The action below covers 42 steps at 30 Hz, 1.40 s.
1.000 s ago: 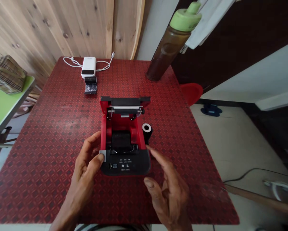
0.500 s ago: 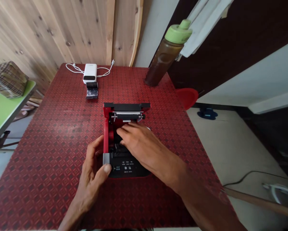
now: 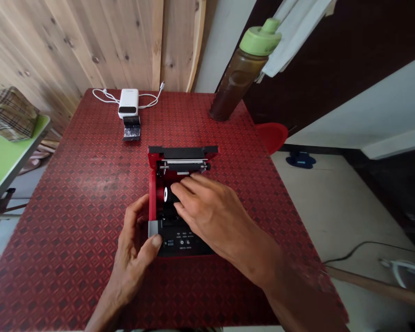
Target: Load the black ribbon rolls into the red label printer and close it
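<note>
A small red-and-black printer (image 3: pixel 162 249) stands on the table with its lid (image 3: pixel 183 153) raised. Inside its bay is a dark roll (image 3: pixel 171 194) with a white core end facing left. My right hand (image 3: pixel 207 207) reaches in from the right, fingers closed round the roll and covering most of it. Gripping the printer's near left corner is my left hand (image 3: pixel 134 244), thumb on the grey corner and fingers along the red side. The right part of the bay and of the button panel lies hidden under my right hand.
On the red patterned table (image 3: pixel 89 184), a white power bank (image 3: pixel 129 102) with a white cable lies at the back left. A curled black strip (image 3: pixel 131 129) sits in front of it. A tall brown bottle (image 3: pixel 237 76) with a green lid stands at the back right.
My right hand has shifted slightly right, and the roll's white end now shows inside the bay. My left hand keeps its hold on the printer corner.
</note>
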{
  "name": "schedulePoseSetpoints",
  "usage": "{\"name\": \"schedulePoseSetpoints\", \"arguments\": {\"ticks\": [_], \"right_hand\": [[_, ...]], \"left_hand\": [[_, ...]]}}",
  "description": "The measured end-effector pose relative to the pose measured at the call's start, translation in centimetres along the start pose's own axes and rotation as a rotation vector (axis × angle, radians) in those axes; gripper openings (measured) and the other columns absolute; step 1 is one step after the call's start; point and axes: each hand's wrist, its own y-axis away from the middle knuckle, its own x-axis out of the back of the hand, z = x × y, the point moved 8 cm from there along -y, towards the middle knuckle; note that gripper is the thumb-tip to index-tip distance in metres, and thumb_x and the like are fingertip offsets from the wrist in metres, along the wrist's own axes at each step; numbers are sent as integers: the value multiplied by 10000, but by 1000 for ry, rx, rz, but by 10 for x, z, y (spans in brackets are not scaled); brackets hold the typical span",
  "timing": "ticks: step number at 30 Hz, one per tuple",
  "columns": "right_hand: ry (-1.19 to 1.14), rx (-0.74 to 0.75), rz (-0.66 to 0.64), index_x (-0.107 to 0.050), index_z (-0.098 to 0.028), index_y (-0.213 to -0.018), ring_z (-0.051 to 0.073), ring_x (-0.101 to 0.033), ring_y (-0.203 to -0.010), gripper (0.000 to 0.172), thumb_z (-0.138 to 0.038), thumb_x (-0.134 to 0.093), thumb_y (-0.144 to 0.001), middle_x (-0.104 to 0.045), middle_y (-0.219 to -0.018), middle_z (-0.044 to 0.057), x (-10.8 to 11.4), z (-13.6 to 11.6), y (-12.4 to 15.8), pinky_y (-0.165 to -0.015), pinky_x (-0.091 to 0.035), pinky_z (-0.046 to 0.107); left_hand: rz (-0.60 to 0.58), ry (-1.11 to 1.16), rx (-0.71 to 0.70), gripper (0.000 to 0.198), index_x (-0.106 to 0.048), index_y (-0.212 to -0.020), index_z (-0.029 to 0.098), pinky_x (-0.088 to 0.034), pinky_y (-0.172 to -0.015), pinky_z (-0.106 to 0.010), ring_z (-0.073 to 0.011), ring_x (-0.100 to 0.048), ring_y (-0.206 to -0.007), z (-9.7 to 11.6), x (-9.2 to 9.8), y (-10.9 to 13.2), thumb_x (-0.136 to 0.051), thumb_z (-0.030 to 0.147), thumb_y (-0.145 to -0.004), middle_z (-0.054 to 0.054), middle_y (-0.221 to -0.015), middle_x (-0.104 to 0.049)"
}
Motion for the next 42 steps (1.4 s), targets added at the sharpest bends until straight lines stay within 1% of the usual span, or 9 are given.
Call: {"name": "schedulePoseSetpoints", "arguments": {"ticks": [4, 7, 11, 14, 20, 28, 33, 37, 42], "right_hand": [[-80, -31, 315, -733, -156, -1059, 243, -753, -916, 118, -76, -646, -1046, -812, -985, 83, 40, 2, 31, -839, -621, 384], [-310, -162, 472, -735, -205, -1209, 220, -781, -964, 197, -142, -732, -1022, -835, -1096, 59, 57, 27, 72, -926, -638, 377], [-684, -438, 464, -743, -321, -1298, 242, -811, -1040, 348, -227, -804, -968, -837, -1192, 26, 31, 69, 136, -937, -656, 400], [-771, -548, 384, -756, -323, -1287, 242, -813, -1122, 322, -238, -750, -976, -839, -1233, 30, 0, 74, 163, -989, -647, 390], [-747, -551, 239, -769, -266, -1173, 226, -835, -1009, 258, -193, -695, -936, -861, -1132, 39, -39, 51, 152, -907, -676, 363], [-649, -504, 235, -744, -254, -1294, 263, -829, -1106, 351, -98, -642, -997, -850, -1241, 81, -56, 49, 146, -1048, -667, 514], [-552, -457, 263, -735, -204, -1323, 258, -839, -1094, 366, -77, -618, -1000, -850, -1247, 103, -44, 44, 145, -1002, -700, 459], [-474, -432, 339, -769, -227, -1255, 216, -848, -956, 283, -113, -646, -1027, -870, -1130, 61, -11, 42, 157, -895, -709, 353], [-483, -643, 540, -830, -326, -1087, 174, -794, -753, 129, -250, -749, -1022, -872, -967, -11, 11, 89, 174, -722, -650, 315]], "left_hand": [[6, 24, 10, 636, -540, -1592, 335, -556, -1136, -497, -352, -584, -1476, 3, 0, 0, -692, 544, -1011, -76, -1610, -613], [7, 41, 40, 645, -544, -1593, 335, -595, -1070, -476, -346, -646, -1404, 1, 0, -1, -708, 542, -1004, -83, -1589, -635], [22, 46, 57, 667, -555, -1593, 330, -625, -1011, -457, -358, -668, -1386, -3, 3, -2, -738, 539, -986, -91, -1558, -666], [39, 43, 57, 672, -581, -1573, 324, -622, -1033, -463, -356, -683, -1365, -4, 6, -2, -759, 547, -965, -90, -1549, -675], [90, 20, 62, 694, -615, -1536, 297, -603, -1065, -473, -358, -686, -1345, 1, 6, -3, -778, 572, -921, -90, -1528, -684], [132, -23, 90, 714, -605, -1511, 285, -535, -1158, -514, -376, -642, -1412, 13, -2, -2, -760, 621, -901, -79, -1543, -678], [143, -6, 110, 736, -616, -1511, 274, -570, -1082, -488, -381, -650, -1391, 11, -1, -1, -780, 623, -884, -84, -1527, -686], [138, -2, 120, 757, -602, -1531, 271, -591, -1048, -469, -368, -670, -1361, 11, -2, -1, -773, 630, -887, -84, -1521, -690], [127, -23, 110, 747, -600, -1533, 263, -589, -1068, -481, -371, -667, -1364, 11, -1, -1, -765, 619, -898, -95, -1526, -684]]}}
